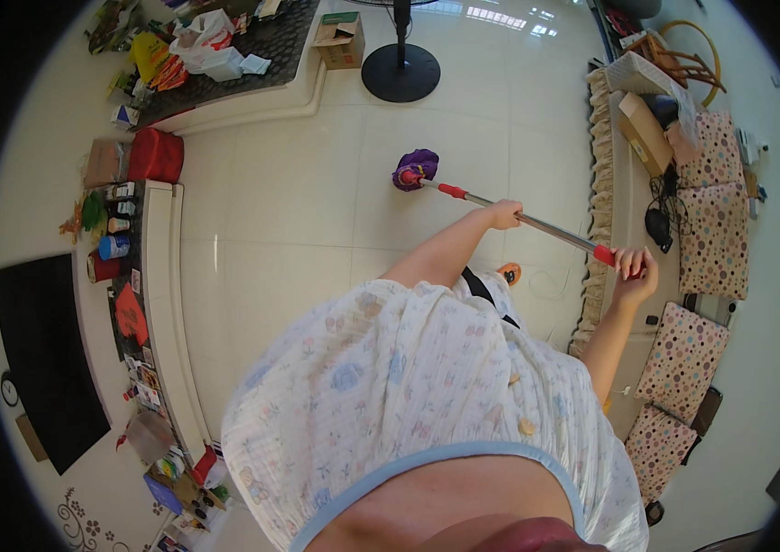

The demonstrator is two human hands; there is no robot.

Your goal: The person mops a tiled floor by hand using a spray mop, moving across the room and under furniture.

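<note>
A mop with a steel pole [555, 230] slants across the view ahead of me. Its purple mop head [424, 162] rests on the pale tiled floor [279, 207]. Around the middle of the pole my left hand [504, 214] is closed, just above a red collar [452, 191]. My right hand [635, 272] grips the red handle [604, 255] at the pole's top end, near the sofa. Part of one orange slipper [512, 274] shows below the pole; the other foot is hidden by my clothing.
A black fan base [401, 73] and a cardboard box [339, 41] stand on the floor ahead. Along the left runs a low cabinet [163, 276] with a red bag [156, 155] at its far end. A sofa with dotted cushions [714, 238] and a ruffled cover [599, 207] lines the right.
</note>
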